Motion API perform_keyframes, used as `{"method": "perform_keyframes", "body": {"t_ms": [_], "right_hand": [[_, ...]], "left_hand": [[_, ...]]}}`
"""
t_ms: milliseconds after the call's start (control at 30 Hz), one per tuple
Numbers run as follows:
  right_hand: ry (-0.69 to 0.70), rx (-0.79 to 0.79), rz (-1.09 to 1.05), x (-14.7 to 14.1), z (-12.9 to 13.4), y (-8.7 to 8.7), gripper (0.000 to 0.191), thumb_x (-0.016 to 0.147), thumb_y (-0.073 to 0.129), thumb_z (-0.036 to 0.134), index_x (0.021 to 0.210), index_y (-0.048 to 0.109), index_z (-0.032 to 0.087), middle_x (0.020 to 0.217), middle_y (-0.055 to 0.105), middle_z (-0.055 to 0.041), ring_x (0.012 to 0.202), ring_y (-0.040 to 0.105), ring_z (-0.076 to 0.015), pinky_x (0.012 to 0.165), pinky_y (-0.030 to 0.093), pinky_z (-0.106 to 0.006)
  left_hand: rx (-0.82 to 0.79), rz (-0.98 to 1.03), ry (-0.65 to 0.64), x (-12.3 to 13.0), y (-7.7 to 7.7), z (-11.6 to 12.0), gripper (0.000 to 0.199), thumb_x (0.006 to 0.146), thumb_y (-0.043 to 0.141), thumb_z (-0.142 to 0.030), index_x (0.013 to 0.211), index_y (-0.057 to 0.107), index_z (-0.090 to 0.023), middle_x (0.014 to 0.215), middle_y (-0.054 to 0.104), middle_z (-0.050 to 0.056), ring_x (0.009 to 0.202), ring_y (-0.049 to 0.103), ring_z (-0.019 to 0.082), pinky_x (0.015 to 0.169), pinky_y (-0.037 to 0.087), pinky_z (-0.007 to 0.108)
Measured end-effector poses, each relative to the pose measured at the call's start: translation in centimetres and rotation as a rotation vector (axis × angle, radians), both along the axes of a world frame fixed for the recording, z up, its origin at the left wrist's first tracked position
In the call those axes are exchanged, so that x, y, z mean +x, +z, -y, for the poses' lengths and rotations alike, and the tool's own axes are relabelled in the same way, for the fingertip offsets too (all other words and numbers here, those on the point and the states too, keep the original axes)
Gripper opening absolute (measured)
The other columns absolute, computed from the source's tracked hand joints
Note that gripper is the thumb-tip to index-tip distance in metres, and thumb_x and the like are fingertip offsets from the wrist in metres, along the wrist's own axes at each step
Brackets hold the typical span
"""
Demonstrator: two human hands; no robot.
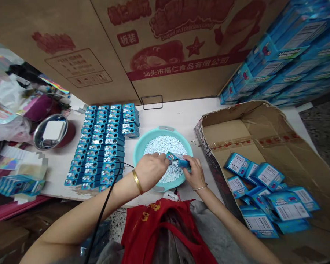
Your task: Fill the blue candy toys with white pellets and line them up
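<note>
Over the basin, my right hand [194, 173] grips a small blue candy box [183, 162], tilted on its side. White pieces show at an opening in it. My left hand [151, 171] is closed at the box's left end, its fingertips against or very near it; whatever it pinches is hidden. Below both hands, a turquoise basin [142, 143] holds many small white candies [167, 144]. To the left, blue boxes [95, 148] stand in rows with round openings facing up, and white candies show in several of them.
An open cardboard carton [225, 130] with jumbled blue boxes [264, 194] is on the right. Stacked blue packs [286, 62] rise behind it. Large brown cartons [178, 82] wall off the back. A metal bowl [67, 134] sits left; a black cable [106, 203] crosses my left forearm.
</note>
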State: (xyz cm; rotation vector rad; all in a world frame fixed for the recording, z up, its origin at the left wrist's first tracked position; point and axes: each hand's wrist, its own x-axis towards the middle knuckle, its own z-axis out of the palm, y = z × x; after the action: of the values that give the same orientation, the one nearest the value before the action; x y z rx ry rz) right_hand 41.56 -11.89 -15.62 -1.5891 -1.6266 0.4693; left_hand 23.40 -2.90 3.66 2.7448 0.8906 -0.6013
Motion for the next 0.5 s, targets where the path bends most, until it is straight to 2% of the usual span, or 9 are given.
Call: {"method": "perform_keyframes", "body": {"t_ms": [67,100,167,267,367,433,500], "right_hand": [[-0.017,-0.006,0.001,0.1,-0.1,0.0,0.041,0.076,0.048,0.011,0.116,0.053,0.021,0.113,0.063,-0.0092,0.104,0.054,-0.0263,0.09,0.048,-0.046],[-0.028,-0.011,-0.003,0.2,-0.1,0.1,0.042,0.076,0.048,0.011,0.116,0.053,0.021,0.113,0.063,-0.009,0.104,0.055,-0.0263,0.09,0.048,-0.046],[-0.048,-0.019,-0.019,0.5,-0.2,0.2,0.042,0.076,0.047,0.011,0.116,0.053,0.021,0.113,0.063,-0.0088,0.105,0.055,-0.026,0.091,0.048,-0.046],[-0.073,-0.025,-0.049,0.9,-0.3,0.4,0.038,0.076,0.049,0.013,0.113,0.054,0.021,0.111,0.064,-0.0087,0.105,0.056,-0.0257,0.091,0.047,-0.045],[-0.106,-0.031,-0.078,1.4,-0.4,0.6,0.034,0.078,0.052,0.017,0.112,0.055,0.021,0.11,0.064,-0.0092,0.103,0.057,-0.0255,0.091,0.047,-0.045],[-0.134,-0.047,-0.107,1.7,-0.4,0.8,0.034,0.079,0.054,0.02,0.112,0.055,0.02,0.111,0.064,-0.0097,0.103,0.058,-0.0254,0.092,0.047,-0.045],[-0.166,-0.073,-0.143,2.0,-0.3,0.9,0.033,0.08,0.056,0.024,0.113,0.055,0.02,0.11,0.064,-0.0099,0.103,0.059,-0.0249,0.092,0.047,-0.044]], "left_hand": [[0.037,0.055,0.034,-1.3,-1.4,-0.8,0.019,0.09,0.041,-0.011,0.098,0.058,-0.014,0.091,0.06,0.009,0.085,0.059,0.021,0.069,0.047,0.031],[0.059,0.083,0.068,-2.2,-2.6,-1.4,0.02,0.091,0.041,-0.012,0.102,0.058,-0.015,0.093,0.06,0.009,0.086,0.058,0.02,0.071,0.047,0.032],[0.091,0.109,0.154,-4.2,-6.0,-2.8,0.023,0.091,0.041,-0.014,0.109,0.056,-0.018,0.097,0.06,0.008,0.091,0.057,0.021,0.077,0.046,0.033],[0.104,0.026,0.307,-6.3,-12.5,-4.3,0.026,0.093,0.037,-0.013,0.111,0.055,-0.017,0.102,0.059,0.01,0.095,0.056,0.022,0.08,0.044,0.036],[0.012,0.019,0.312,-6.1,-17.9,-4.2,0.029,0.093,0.035,-0.012,0.115,0.054,-0.016,0.107,0.058,0.011,0.1,0.055,0.022,0.084,0.045,0.036],[-0.059,0.079,0.265,-4.8,-20.1,-3.3,0.031,0.092,0.036,-0.011,0.118,0.052,-0.019,0.109,0.058,0.009,0.102,0.054,0.021,0.087,0.044,0.035],[-0.146,0.156,0.236,-3.4,-21.4,-2.1,0.035,0.09,0.038,-0.008,0.12,0.051,-0.02,0.112,0.058,0.008,0.104,0.054,0.02,0.089,0.045,0.034]]}}
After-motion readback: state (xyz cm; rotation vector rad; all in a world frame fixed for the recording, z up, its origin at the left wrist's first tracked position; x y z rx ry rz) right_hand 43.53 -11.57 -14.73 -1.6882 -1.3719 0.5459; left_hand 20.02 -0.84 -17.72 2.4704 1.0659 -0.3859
